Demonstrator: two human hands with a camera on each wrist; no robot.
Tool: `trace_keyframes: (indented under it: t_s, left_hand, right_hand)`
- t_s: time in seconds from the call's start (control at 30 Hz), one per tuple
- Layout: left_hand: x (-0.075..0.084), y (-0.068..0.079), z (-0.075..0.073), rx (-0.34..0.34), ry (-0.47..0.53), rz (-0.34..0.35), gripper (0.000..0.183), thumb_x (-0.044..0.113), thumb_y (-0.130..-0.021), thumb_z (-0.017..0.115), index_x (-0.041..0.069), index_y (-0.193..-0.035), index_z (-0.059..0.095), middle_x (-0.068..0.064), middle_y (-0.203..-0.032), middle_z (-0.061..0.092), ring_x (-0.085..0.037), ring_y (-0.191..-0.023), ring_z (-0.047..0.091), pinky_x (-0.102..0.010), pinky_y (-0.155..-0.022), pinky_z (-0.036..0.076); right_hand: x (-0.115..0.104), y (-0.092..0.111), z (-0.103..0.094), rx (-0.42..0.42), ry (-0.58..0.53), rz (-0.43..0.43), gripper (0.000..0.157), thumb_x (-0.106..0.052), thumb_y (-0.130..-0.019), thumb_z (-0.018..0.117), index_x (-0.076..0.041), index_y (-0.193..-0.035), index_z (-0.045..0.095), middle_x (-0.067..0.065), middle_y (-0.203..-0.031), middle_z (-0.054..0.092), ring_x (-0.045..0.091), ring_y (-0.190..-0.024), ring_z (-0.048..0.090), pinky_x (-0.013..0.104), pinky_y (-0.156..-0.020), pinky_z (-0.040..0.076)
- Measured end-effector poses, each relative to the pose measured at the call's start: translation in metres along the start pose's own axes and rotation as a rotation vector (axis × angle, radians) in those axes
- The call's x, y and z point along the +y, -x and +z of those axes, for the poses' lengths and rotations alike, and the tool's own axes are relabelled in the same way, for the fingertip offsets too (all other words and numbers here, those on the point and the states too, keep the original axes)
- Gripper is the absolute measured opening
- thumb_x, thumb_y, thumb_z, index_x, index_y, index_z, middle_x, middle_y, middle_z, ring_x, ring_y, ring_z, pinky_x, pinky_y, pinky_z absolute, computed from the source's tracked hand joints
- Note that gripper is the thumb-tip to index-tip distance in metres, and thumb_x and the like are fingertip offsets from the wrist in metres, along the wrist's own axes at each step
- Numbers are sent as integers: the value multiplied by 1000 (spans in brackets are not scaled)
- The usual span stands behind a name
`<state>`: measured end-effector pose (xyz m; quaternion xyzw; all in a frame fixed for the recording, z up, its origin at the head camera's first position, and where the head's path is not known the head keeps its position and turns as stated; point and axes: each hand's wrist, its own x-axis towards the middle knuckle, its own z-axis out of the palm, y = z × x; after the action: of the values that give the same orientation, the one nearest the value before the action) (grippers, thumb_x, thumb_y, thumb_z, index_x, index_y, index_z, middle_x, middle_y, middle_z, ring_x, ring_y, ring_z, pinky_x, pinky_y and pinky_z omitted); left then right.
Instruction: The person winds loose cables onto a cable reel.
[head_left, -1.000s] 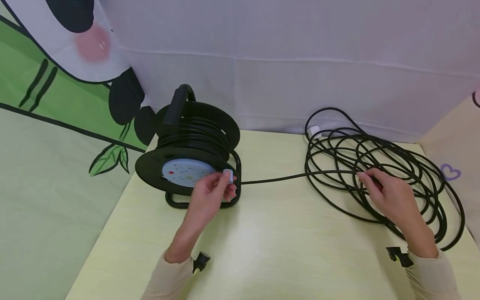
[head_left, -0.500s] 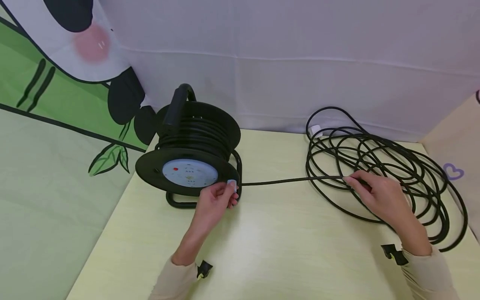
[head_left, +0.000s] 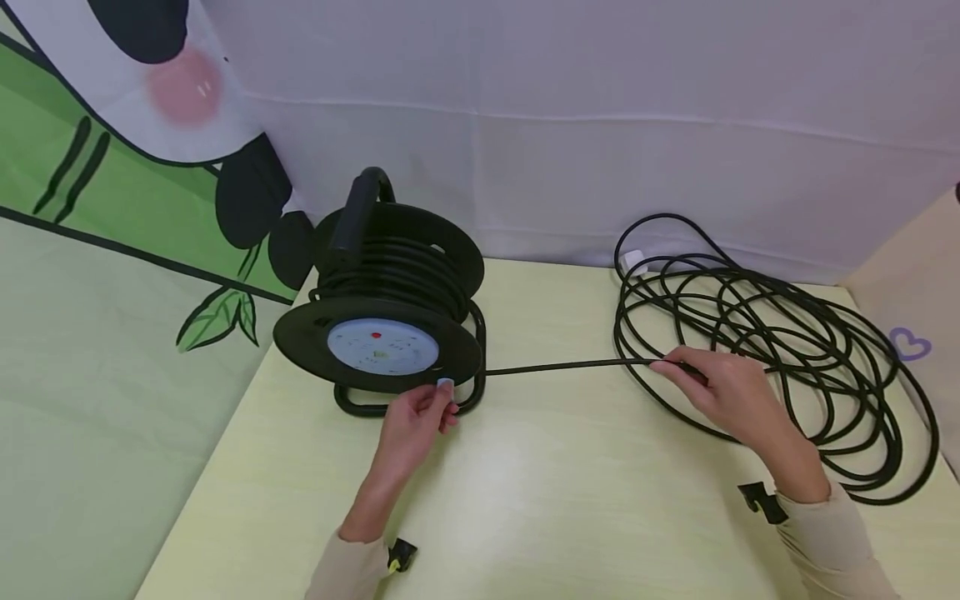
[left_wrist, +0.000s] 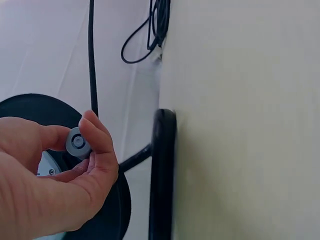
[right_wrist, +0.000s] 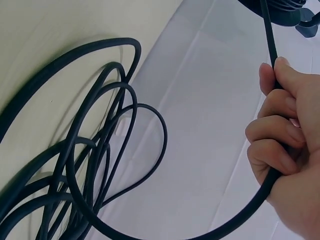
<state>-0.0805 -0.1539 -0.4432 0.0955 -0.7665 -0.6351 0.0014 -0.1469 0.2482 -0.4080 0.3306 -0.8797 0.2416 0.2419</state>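
A black cable reel [head_left: 375, 283] stands at the left of the table, with cable wound on its drum and a pale socket panel [head_left: 383, 346] on its front disc. My left hand [head_left: 412, 425] pinches the small grey crank knob [left_wrist: 78, 142] at the disc's lower rim. From the reel a black cable [head_left: 562, 367] runs almost straight to my right hand [head_left: 723, 396], which grips it with curled fingers, as the right wrist view shows. Beyond and beneath that hand lies a loose pile of cable loops [head_left: 750, 308].
A white plug [head_left: 633, 262] lies at the pile's back left. A black tube frame [head_left: 363, 411] carries the reel on the pale table [head_left: 570, 500]. Behind hangs a lilac cloth [head_left: 570, 167], and a printed cloth [head_left: 135, 333] covers the left side.
The left hand has moved the knob down, then slightly left, around the disc; the panel has turned with it. My right hand has moved left toward the reel, still gripping the cable.
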Motion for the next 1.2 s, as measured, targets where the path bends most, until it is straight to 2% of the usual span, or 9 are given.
trace_keyframes:
  t_s: [0.17,0.43,0.53,0.6,0.67,0.77,1.0,1.2]
  left_hand:
    - [-11,-1,-9,46,-30,-15,32,22,-106,60,-7,-94,71,-17,-83,72,-29,-72,68,-26,-62,54]
    - [-18,1,-24,88,-53,-65,37,27,-107,59,-6,-95,71,-14,-81,72,-23,-69,66,-24,-64,56]
    - [-20,1,-30,92,-27,-71,39,27,-107,58,-9,-99,69,-12,-82,71,-19,-68,65,-22,-63,55]
    - [-21,2,-35,95,0,-78,39,26,-108,57,-11,-101,68,-12,-83,70,-17,-68,65,-21,-63,55]
    - [-22,2,-39,101,16,-91,40,25,-108,56,-13,-104,67,-12,-85,70,-15,-69,65,-21,-64,55]
    - [-23,1,-46,112,50,-123,40,23,-109,54,-15,-108,65,-12,-86,69,-12,-70,65,-20,-66,56]
    - [-26,-1,-59,101,202,-192,43,20,-109,52,-21,-121,59,-6,-86,68,-8,-72,65,-18,-69,56]
    - [-22,0,-66,116,279,-213,44,22,-109,55,-20,-122,58,-5,-87,69,-8,-72,66,-19,-71,58]
  right_hand:
    - [0,-3,6,23,-6,-47,56,-61,-104,45,-15,-89,74,-16,-60,54,-5,-49,33,15,-42,19]
    - [3,1,5,-3,-19,-23,56,-63,-102,45,-17,-86,72,-20,-58,45,-7,-49,28,14,-44,18]
    - [2,2,2,-35,-34,9,41,-53,-102,58,-18,-86,71,-21,-58,41,-7,-49,29,14,-43,19]
    - [1,3,0,-62,-44,34,23,-38,-98,71,-19,-86,71,-22,-58,39,-6,-49,29,15,-43,20]
    - [0,3,-2,-86,-54,61,12,-24,-91,80,-20,-86,70,-22,-58,37,-6,-49,30,16,-43,21]
    - [-1,3,-5,-118,-62,96,17,-14,-85,84,-22,-84,69,-22,-57,34,-4,-49,29,17,-44,23]
    - [0,4,-9,-151,-62,130,20,-16,-85,84,-25,-81,67,-23,-56,30,-4,-48,27,19,-43,22]
    - [6,5,-15,-137,-62,120,31,-16,-86,84,-27,-75,57,-23,-58,25,-5,-49,23,18,-45,21]
